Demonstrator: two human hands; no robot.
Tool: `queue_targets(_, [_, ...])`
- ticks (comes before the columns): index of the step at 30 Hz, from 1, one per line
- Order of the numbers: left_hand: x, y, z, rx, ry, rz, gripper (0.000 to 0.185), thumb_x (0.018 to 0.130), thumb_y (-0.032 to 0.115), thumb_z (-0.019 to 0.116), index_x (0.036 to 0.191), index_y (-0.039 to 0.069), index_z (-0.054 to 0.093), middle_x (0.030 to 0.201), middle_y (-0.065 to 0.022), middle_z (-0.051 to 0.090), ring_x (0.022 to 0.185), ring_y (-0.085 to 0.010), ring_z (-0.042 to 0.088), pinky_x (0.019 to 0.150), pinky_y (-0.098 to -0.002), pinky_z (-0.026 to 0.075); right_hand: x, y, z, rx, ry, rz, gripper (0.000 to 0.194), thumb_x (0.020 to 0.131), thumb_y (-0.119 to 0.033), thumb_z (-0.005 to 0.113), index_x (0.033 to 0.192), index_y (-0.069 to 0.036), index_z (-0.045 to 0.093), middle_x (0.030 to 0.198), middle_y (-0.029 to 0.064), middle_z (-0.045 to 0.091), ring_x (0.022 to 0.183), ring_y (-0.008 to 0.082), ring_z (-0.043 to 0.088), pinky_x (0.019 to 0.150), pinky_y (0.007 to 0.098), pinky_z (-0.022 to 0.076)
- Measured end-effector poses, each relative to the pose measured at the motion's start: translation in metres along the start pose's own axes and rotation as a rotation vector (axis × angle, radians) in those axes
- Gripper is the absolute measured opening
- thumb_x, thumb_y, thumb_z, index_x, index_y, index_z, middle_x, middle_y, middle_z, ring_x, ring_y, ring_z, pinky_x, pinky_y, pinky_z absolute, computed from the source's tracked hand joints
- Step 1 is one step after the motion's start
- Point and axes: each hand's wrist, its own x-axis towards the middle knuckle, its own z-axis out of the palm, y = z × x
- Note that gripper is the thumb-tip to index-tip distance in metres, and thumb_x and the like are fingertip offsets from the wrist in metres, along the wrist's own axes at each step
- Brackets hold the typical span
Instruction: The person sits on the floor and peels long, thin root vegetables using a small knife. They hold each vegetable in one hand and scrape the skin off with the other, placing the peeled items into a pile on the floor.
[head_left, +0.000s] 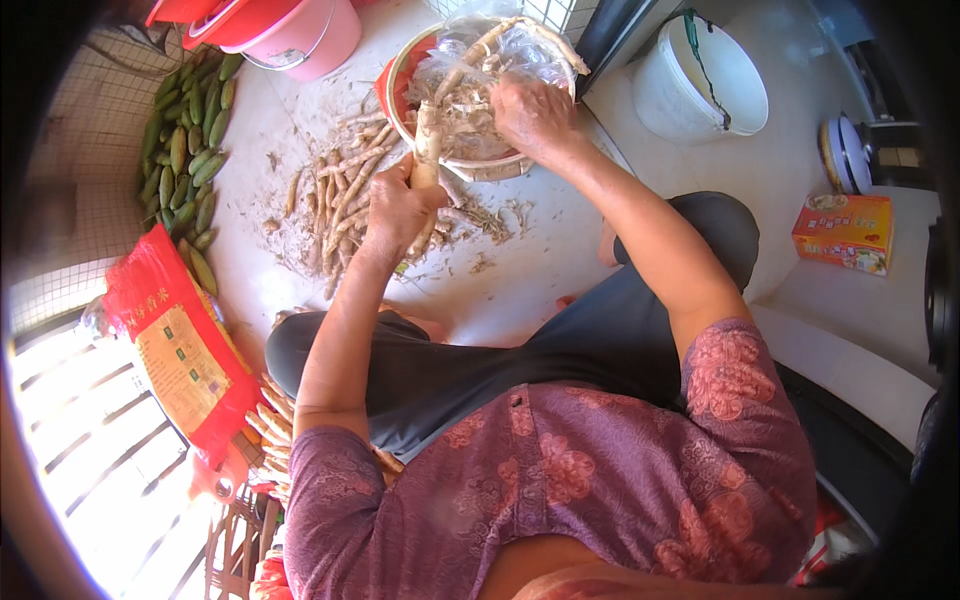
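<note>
My left hand (405, 202) is wrapped around a thick, pale root (429, 142), held tilted upward at the near rim of a round basket (411, 49). Over the basket my right hand (534, 112) has its fingers curled; whether they hold anything is hidden. Clear plastic bags (517, 60), peel scraps (469, 120) and a long, bent root (480, 51) are in the basket or across its top. Below my left hand, a pile of long tan roots (337, 195) lies on the tiled floor.
Green elongated gourds (187, 142) lie along the left mesh. A pink bucket (322, 45) stands at upper left, a white bucket (701, 82) at upper right. A red printed sack (180, 337) is at left. An orange box (844, 231) sits at right. Loose peelings (487, 217) litter the floor.
</note>
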Motion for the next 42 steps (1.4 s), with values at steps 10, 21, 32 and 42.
queue_targets(10, [-0.001,0.001,0.012,0.279,0.008,0.098,0.04,0.064,0.006,0.063,0.101,-0.006,0.057,0.075,-0.0171,0.062,0.07,-0.0232,0.061,0.066,-0.0348,0.049,-0.007,-0.027,0.008,0.013,-0.223,-0.204,0.02,0.088,-0.007,0.044,0.072,0.0,0.054,0.053,0.0063,0.053,0.043,0.0187,0.055,0.033,0.0282,0.043])
queue_targets(21, [0.001,-0.014,0.01,0.58,0.137,0.327,0.05,0.067,0.01,0.061,0.112,-0.005,0.047,0.086,-0.0267,0.06,0.076,-0.0415,0.061,0.072,-0.0458,0.049,-0.005,-0.033,0.002,-0.034,-0.137,-0.166,0.016,0.084,-0.007,0.048,0.073,0.0,0.057,0.049,0.0077,0.055,0.042,0.0197,0.056,0.035,0.0342,0.0439])
queue_targets(32, [0.0,-0.004,-0.008,-0.149,-0.115,-0.019,0.047,0.066,0.005,0.061,0.112,-0.007,0.058,0.078,-0.0072,0.061,0.066,-0.013,0.054,0.061,-0.0272,0.045,-0.008,-0.022,-0.001,0.142,0.055,-0.144,0.03,0.092,-0.02,0.053,0.064,-0.008,0.049,0.045,-0.0001,0.045,0.037,0.0103,0.045,0.029,0.0282,0.0355])
queue_targets(42, [-0.006,0.001,-0.009,-0.449,-0.239,-0.082,0.053,0.063,0.001,0.056,0.115,-0.008,0.055,0.075,-0.0077,0.058,0.055,-0.0116,0.053,0.044,-0.0233,0.041,-0.004,0.014,0.003,-0.078,-0.147,0.09,0.028,0.093,-0.017,0.048,0.067,-0.008,0.048,0.044,-0.0003,0.045,0.034,0.0124,0.044,0.027,0.0301,0.0349])
